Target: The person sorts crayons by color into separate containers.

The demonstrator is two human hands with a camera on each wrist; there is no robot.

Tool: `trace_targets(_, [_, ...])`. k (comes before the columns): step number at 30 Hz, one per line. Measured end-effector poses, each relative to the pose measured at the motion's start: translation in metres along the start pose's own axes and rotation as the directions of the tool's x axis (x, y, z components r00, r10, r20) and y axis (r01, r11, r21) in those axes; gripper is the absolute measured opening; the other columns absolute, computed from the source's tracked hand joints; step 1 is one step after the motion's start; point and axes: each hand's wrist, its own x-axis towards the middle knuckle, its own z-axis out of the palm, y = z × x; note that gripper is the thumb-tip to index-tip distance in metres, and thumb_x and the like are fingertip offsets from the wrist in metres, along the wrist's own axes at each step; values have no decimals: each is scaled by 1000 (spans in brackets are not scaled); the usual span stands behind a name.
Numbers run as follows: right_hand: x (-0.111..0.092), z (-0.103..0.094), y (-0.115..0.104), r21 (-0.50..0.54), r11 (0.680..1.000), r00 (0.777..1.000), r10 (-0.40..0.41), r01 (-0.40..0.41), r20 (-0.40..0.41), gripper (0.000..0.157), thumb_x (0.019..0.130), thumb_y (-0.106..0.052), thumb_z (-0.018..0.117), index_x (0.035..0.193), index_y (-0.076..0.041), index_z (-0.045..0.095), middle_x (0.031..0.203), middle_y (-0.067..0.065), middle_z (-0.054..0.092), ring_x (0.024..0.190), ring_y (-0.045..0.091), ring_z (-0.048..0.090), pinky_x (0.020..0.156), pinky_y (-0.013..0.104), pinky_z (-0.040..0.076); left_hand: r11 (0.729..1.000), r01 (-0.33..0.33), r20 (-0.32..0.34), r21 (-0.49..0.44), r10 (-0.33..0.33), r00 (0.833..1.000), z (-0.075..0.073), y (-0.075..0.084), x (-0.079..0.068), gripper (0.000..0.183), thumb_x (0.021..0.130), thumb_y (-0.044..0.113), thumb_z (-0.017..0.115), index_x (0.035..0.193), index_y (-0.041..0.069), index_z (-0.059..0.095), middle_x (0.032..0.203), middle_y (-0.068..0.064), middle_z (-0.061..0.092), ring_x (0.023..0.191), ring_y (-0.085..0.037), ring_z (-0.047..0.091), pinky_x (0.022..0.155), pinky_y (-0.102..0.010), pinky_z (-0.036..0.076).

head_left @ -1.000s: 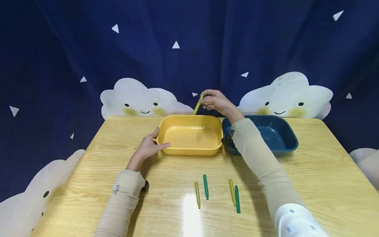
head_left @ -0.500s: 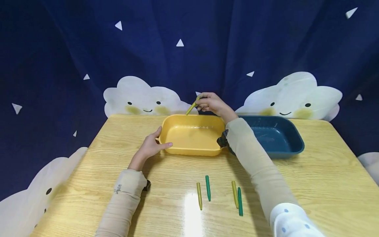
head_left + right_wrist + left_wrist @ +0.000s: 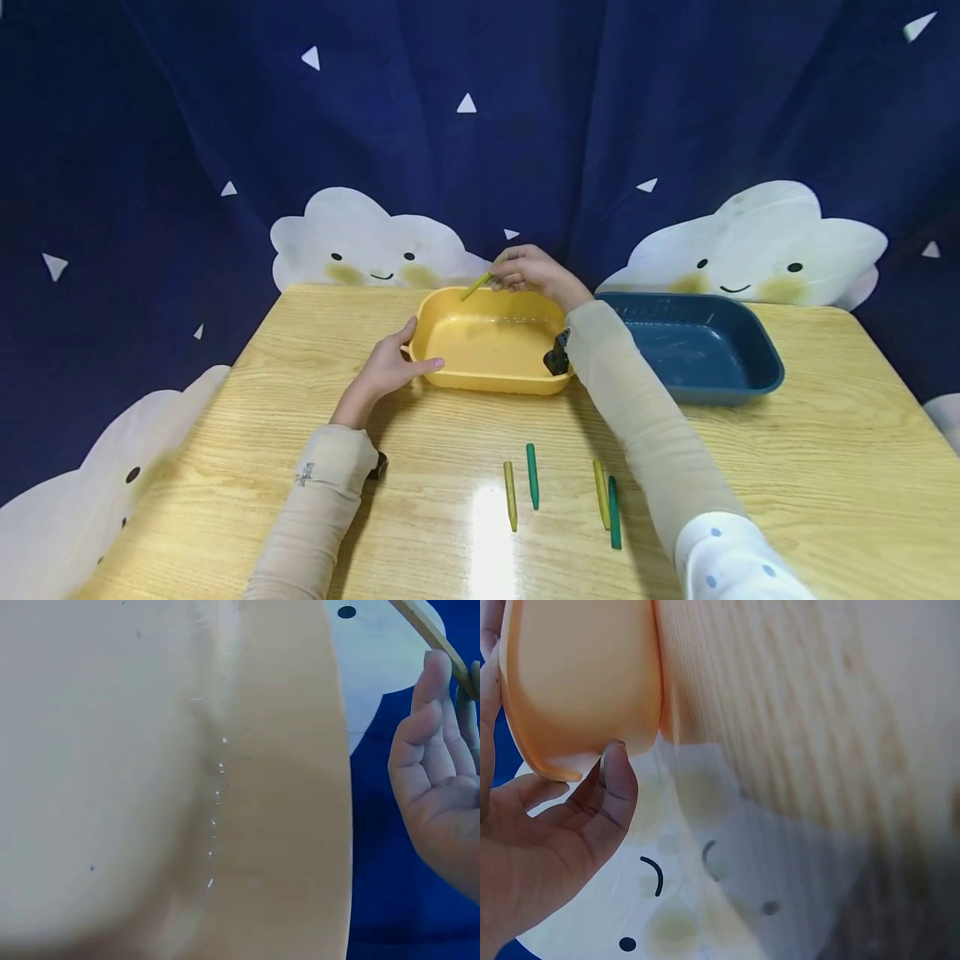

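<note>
A yellow crayon (image 3: 476, 286) is pinched in the fingertips of my right hand (image 3: 531, 272), slanting down to the left over the back rim of a yellow plastic basin (image 3: 487, 350). In the right wrist view the crayon (image 3: 435, 637) shows at the top right, partly cut off, beside the basin's wall (image 3: 285, 780). My left hand (image 3: 387, 365) grips the basin's left end, thumb at the front rim. The left wrist view shows the left hand (image 3: 562, 832) with its fingers bent at the basin's end lip.
A dark blue basin (image 3: 697, 350) stands right of the yellow one, partly behind the right sleeve. Two yellow crayons (image 3: 511, 497) and two green crayons (image 3: 532, 477) lie on the wooden table (image 3: 435, 517) in front. A dark blue curtain (image 3: 390, 100) with clouds hangs behind.
My right hand has moved left and lower with the yellow crayon, which tilts flatter now. The left hand keeps its hold on the yellow basin. The head view has shifted slightly.
</note>
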Motion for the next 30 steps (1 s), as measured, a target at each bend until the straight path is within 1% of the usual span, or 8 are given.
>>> trace_targets(5, [6, 4, 7, -35, 999, 999, 29, -27, 46, 13, 88, -3, 57, 95, 7, 59, 77, 10, 66, 65, 17, 64, 56, 22, 49, 1000, -5, -3, 0, 5, 1000, 0, -1, 1, 95, 78, 32, 73, 144, -1, 13, 128, -22, 45, 80, -22, 59, 67, -28, 49])
trace_targets(9, [9, 6, 13, -37, 998, 995, 55, -52, 80, 14, 87, -3, 57, 96, 8, 59, 79, 10, 67, 67, 18, 65, 58, 24, 50, 1000, 0, -3, -1, 0, 1000, 0, 0, 1, 94, 78, 31, 73, 144, -1, 14, 129, -22, 44, 80, -22, 58, 67, -28, 49])
trace_targets(15, [10, 8, 21, -81, 992, 985, 106, -95, 138, 18, 88, -3, 55, 100, 10, 57, 80, 10, 67, 70, 19, 65, 64, 28, 52, 1000, -4, -4, -7, 4, 1000, -1, 0, 1, 93, 78, 29, 73, 144, -1, 14, 127, -22, 46, 79, -22, 59, 67, -29, 49])
trace_targets(19, [10, 8, 25, -134, 984, 970, 145, -120, 196, 18, 88, -2, 55, 102, 10, 56, 79, 10, 67, 73, 19, 66, 68, 29, 52, 1000, -8, -7, -2, 8, 1000, -1, 1, 1, 93, 78, 29, 73, 144, -1, 14, 126, -22, 47, 82, -23, 60, 68, -29, 50])
trace_targets(22, [11, 8, 29, -162, 977, 954, 175, -138, 243, 17, 89, 0, 53, 103, 9, 54, 78, 8, 65, 74, 19, 66, 67, 28, 51, 1000, -4, -9, -2, 4, 1000, -1, 1, 0, 93, 78, 29, 73, 144, -1, 14, 126, -22, 47, 82, -23, 60, 68, -29, 50])
trace_targets(25, [11, 9, 32, -188, 970, 937, 204, -154, 285, 20, 89, 2, 51, 108, 10, 50, 79, 8, 65, 76, 19, 66, 68, 28, 51, 1000, 4, -5, 5, -4, 1000, 0, 2, 0, 94, 78, 31, 73, 144, 0, 14, 127, -21, 47, 80, -22, 59, 66, -28, 49])
trace_targets(30, [12, 10, 36, -274, 951, 912, 234, -143, 337, 27, 91, -1, 48, 115, 11, 46, 86, 9, 64, 79, 19, 65, 69, 28, 51, 1000, 11, -4, 13, -11, 1000, 0, 1, 1, 95, 78, 33, 72, 144, 1, 13, 127, -21, 46, 78, -21, 58, 65, -28, 48])
